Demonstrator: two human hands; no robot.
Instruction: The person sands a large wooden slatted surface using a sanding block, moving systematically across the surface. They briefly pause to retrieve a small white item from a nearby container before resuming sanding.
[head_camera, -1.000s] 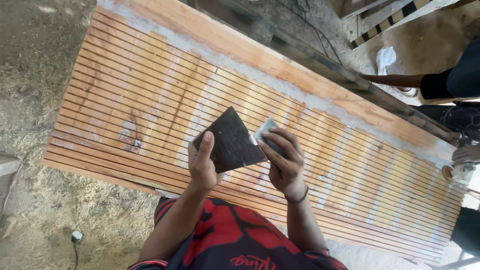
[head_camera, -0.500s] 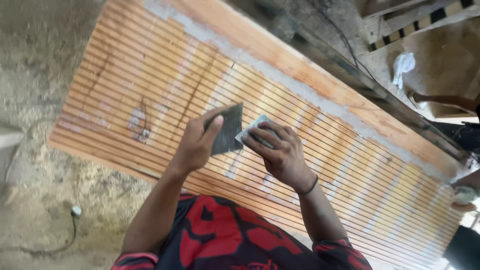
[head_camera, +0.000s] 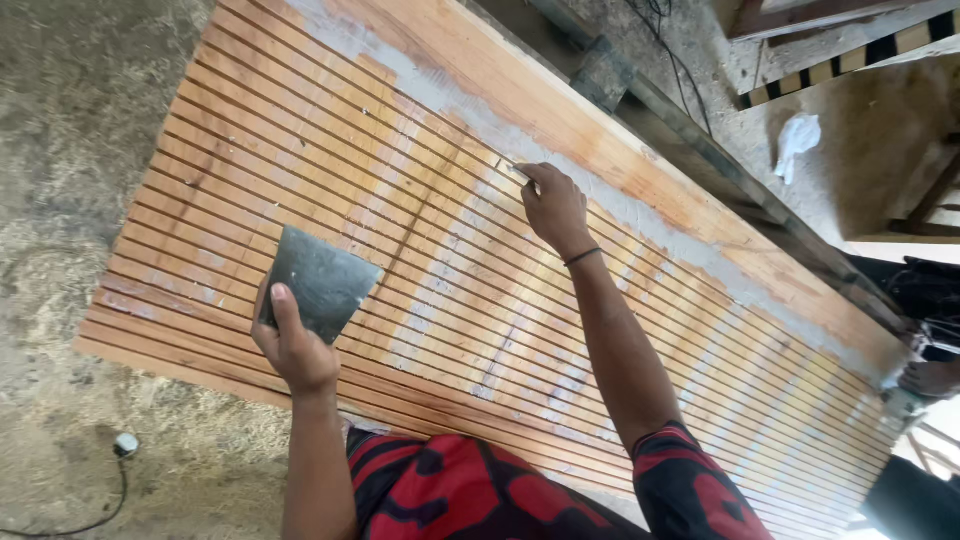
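A long grooved wooden panel (head_camera: 330, 130) with pale filler streaks lies slantwise in front of me. My left hand (head_camera: 293, 345) holds a dark flat metal plate (head_camera: 318, 277) above the panel's near edge. My right hand (head_camera: 553, 204) reaches to the far side and presses a small putty blade (head_camera: 514, 170) into a groove beside the smooth upper board. A dark band circles my right wrist.
Sawdust-covered ground (head_camera: 70, 120) lies left of and below the panel, with a cable and small plug (head_camera: 124, 443). A metal rail (head_camera: 700, 150) runs behind the panel. A white rag (head_camera: 797, 138) lies beyond. Another person's hand (head_camera: 928, 378) shows at the right edge.
My hands were together, blade against plate. My right hand has since stretched out to the panel's far grooves, and my left hand has drawn the plate back to the left.
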